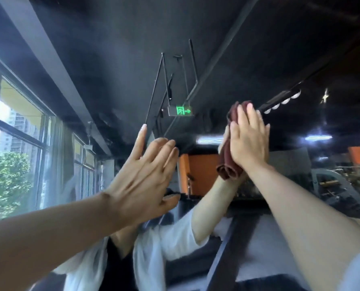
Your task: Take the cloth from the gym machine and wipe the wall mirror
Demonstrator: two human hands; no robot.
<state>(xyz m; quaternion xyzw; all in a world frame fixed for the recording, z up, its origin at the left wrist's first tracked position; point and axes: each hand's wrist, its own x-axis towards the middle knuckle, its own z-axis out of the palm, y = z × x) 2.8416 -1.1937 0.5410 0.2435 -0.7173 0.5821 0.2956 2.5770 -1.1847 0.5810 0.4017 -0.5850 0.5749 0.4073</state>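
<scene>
Two hands up at the reflective wall mirror [196, 66]: right hand [249, 141], fingers straight, presses the bunched maroon cloth [229, 164] flat against the glass, long axis vertical, while left hand [142, 179] rests beside, fingers relaxed, empty.

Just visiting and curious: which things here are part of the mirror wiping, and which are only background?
In use: dark red folded cloth, right hand pressing it on the wall mirror, left hand flat against the glass.
Background: green lit exit sign, window.
</scene>
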